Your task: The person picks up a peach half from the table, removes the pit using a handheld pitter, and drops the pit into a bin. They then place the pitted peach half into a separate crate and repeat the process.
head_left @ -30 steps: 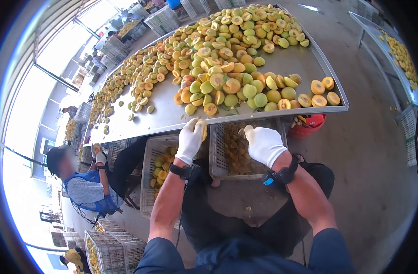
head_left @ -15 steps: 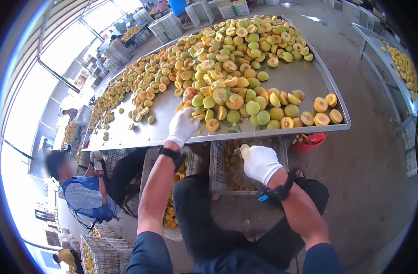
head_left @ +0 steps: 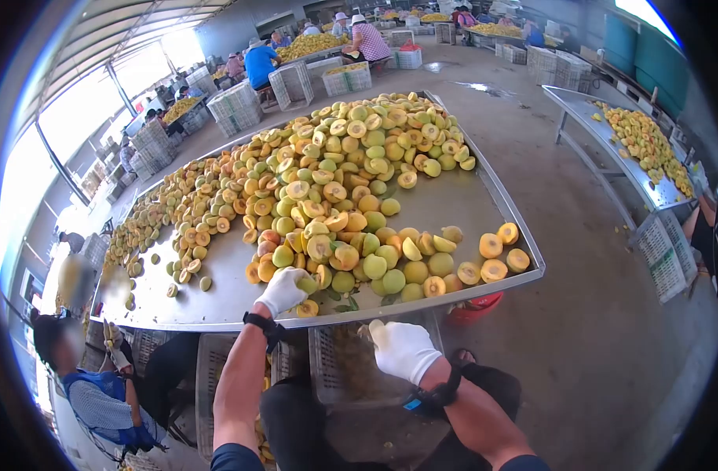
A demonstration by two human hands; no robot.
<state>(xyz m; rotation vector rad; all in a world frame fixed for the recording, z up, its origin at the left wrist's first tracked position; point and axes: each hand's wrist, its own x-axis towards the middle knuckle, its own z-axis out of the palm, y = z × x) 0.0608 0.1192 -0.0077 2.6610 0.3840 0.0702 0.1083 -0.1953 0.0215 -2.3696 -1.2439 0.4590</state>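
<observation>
Halved yellow-green fruits (head_left: 351,149) lie heaped on a metal table (head_left: 469,212) with a raised rim. My left hand (head_left: 283,291), in a white glove, is at the near edge of the heap, its fingers closed round a green fruit (head_left: 307,284). Beyond the table's front edge, over a plastic crate (head_left: 324,369), is my right hand (head_left: 404,350), also gloved. Its fingers are closed on a small tool, seen only in part, beside the thumb. Several cut halves (head_left: 492,259) sit apart at the table's right corner.
Under the table's right end is a red bucket (head_left: 475,308). A second crate (head_left: 211,369) holding fruit pieces stands by my left leg. A co-worker in a blue vest (head_left: 100,400) sits at the left. Another fruit table (head_left: 610,141) stands at the right, with stacked crates (head_left: 663,255) near it.
The camera view has tilted up and turned, showing more of the hall. My left hand now has a green fruit in its fingers. My right hand stays over the crate.
</observation>
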